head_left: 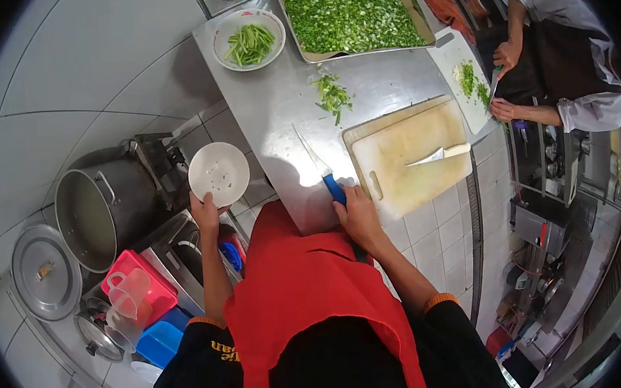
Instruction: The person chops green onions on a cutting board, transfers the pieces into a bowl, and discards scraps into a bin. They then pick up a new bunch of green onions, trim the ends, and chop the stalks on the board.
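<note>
My left hand (207, 208) grips the rim of a white bowl (219, 174) with a few small bits inside, held off the table's left edge. At the steel table's near edge, my right hand (358, 216) is closed beside the blue handle of a knife (334, 190), its fingers against the handle; the blade points away from me on the steel. Right of that hand lie stacked cutting boards (404, 179) with a white-handled knife (440, 155) on top. Cut green pieces (333, 96) sit beyond the blue knife.
A tray of chopped greens (355, 15) and a bowl of green strips (250, 42) stand at the table's far side. At right, a co-worker's hands (507, 56) cut greens on a white board (457, 51). A large pot (86, 219) is at left.
</note>
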Available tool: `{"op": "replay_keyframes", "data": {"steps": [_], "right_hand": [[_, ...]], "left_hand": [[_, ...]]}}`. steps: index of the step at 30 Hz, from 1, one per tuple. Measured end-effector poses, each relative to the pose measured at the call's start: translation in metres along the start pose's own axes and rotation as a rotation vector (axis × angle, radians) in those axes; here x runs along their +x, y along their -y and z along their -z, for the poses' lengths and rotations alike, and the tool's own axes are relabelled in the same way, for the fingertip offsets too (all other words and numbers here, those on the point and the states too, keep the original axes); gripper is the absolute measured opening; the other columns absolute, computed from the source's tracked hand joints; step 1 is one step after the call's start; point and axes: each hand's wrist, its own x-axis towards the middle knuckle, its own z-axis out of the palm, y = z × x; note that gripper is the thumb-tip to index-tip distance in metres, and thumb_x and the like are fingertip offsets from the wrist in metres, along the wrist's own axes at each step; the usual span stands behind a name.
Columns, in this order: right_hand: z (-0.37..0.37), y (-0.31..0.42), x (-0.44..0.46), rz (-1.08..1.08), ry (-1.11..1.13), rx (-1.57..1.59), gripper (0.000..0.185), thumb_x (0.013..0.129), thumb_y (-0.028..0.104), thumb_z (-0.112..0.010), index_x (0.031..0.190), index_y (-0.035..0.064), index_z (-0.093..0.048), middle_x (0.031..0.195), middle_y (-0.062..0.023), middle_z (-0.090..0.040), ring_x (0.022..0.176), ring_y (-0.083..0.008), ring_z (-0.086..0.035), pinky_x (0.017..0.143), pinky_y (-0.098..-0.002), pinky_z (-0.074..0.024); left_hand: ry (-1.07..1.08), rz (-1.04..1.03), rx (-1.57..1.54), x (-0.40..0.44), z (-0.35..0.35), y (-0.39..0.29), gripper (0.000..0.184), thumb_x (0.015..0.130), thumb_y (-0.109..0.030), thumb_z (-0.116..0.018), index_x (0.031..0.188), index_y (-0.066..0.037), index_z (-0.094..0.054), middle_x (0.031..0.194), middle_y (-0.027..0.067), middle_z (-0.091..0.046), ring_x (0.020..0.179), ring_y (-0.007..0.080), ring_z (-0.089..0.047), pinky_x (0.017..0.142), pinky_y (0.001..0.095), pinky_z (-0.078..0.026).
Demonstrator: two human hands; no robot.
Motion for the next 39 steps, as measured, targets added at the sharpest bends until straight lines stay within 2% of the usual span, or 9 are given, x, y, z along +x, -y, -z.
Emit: {"op": "replay_keyframes", "data": {"steps": [6, 11, 13, 17, 24, 28, 33, 37, 39], "right_hand": [[0.052, -0.005, 0.034, -0.196, -0.337, 0.067, 0.027, 0.083, 0.014, -0.070, 0.098, -0.0072, -0.065, 0.085, -0.0236, -0.064, 0.077, -0.0391, -0.064, 0.072, -0.0456, -0.0506], [0.079, -0.045, 0.086, -0.381, -0.220, -0.155, 0.030, 0.084, 0.018, -0.069, 0.101, -0.0066, -0.065, 0.092, -0.0250, -0.065, 0.083, -0.0401, -0.064, 0.075, -0.0467, -0.0509], [0.074, -0.022, 0.108, -0.018, -0.592, -0.299, 0.035, 0.085, 0.021, -0.068, 0.108, -0.0045, -0.064, 0.104, -0.0254, -0.063, 0.099, -0.0416, -0.061, 0.084, -0.0484, -0.0495], [0.025, -0.002, 0.193, 0.391, -0.565, -0.162, 0.049, 0.087, 0.028, -0.065, 0.127, 0.0019, -0.056, 0.118, -0.0206, -0.057, 0.121, -0.0397, -0.050, 0.099, -0.0533, -0.0400], [-0.010, 0.024, 0.252, 0.329, -0.560, -0.325, 0.041, 0.088, 0.027, -0.063, 0.122, 0.0042, -0.059, 0.120, -0.0119, -0.055, 0.122, -0.0333, -0.046, 0.099, -0.0568, -0.0367], [-0.008, 0.009, 0.251, 0.326, -0.527, -0.260, 0.027, 0.088, 0.023, -0.062, 0.106, 0.0031, -0.062, 0.109, -0.0113, -0.057, 0.105, -0.0336, -0.052, 0.095, -0.0553, -0.0389], [-0.004, 0.007, 0.201, 0.481, -0.469, -0.067, 0.035, 0.091, 0.023, -0.059, 0.117, -0.0013, -0.058, 0.125, -0.0209, -0.055, 0.123, -0.0418, -0.046, 0.107, -0.0558, -0.0306], [-0.011, 0.010, 0.210, -0.078, -0.690, 0.119, 0.057, 0.098, 0.030, -0.048, 0.135, -0.0128, -0.040, 0.148, -0.0346, -0.032, 0.139, -0.0521, -0.025, 0.114, -0.0593, -0.0164], [-0.025, 0.014, 0.218, -0.100, -0.659, 0.102, 0.059, 0.099, 0.031, -0.046, 0.136, -0.0138, -0.039, 0.149, -0.0347, -0.030, 0.141, -0.0515, -0.022, 0.115, -0.0584, -0.0150]], "left_hand": [[-0.016, -0.032, -0.004, -0.001, 0.000, 0.001, 0.043, 0.095, -0.007, -0.045, 0.137, -0.005, -0.038, 0.124, 0.0190, -0.054, 0.100, 0.0353, -0.066, 0.065, 0.0456, -0.064], [0.015, -0.029, -0.014, 0.003, -0.007, -0.006, 0.042, 0.097, -0.008, -0.043, 0.138, -0.007, -0.036, 0.126, 0.0177, -0.054, 0.104, 0.0338, -0.064, 0.071, 0.0466, -0.063], [0.010, -0.064, 0.033, 0.008, -0.009, -0.003, 0.040, 0.097, -0.008, -0.043, 0.137, -0.006, -0.037, 0.125, 0.0176, -0.055, 0.102, 0.0327, -0.066, 0.068, 0.0451, -0.064], [0.015, -0.122, 0.050, 0.012, -0.012, 0.000, 0.041, 0.093, -0.005, -0.046, 0.134, -0.002, -0.041, 0.122, 0.0212, -0.056, 0.097, 0.0343, -0.067, 0.063, 0.0437, -0.065], [-0.072, -0.075, 0.022, -0.002, -0.016, -0.001, 0.039, 0.092, -0.004, -0.047, 0.131, -0.002, -0.042, 0.118, 0.0221, -0.057, 0.091, 0.0340, -0.069, 0.059, 0.0442, -0.065], [-0.053, -0.061, 0.000, -0.008, -0.011, 0.006, 0.038, 0.093, -0.005, -0.046, 0.131, -0.002, -0.042, 0.118, 0.0213, -0.057, 0.091, 0.0340, -0.069, 0.060, 0.0435, -0.065], [0.020, -0.022, -0.030, -0.001, -0.013, 0.013, 0.042, 0.096, -0.006, -0.044, 0.138, -0.007, -0.037, 0.125, 0.0188, -0.055, 0.102, 0.0325, -0.066, 0.067, 0.0430, -0.064], [-0.004, -0.038, -0.016, 0.007, -0.029, 0.011, 0.042, 0.097, -0.006, -0.043, 0.138, -0.006, -0.036, 0.126, 0.0189, -0.054, 0.102, 0.0327, -0.066, 0.067, 0.0428, -0.064], [-0.019, -0.088, 0.007, 0.014, -0.037, 0.011, 0.044, 0.097, -0.007, -0.043, 0.139, -0.006, -0.035, 0.125, 0.0180, -0.054, 0.101, 0.0315, -0.066, 0.067, 0.0422, -0.065]]}}
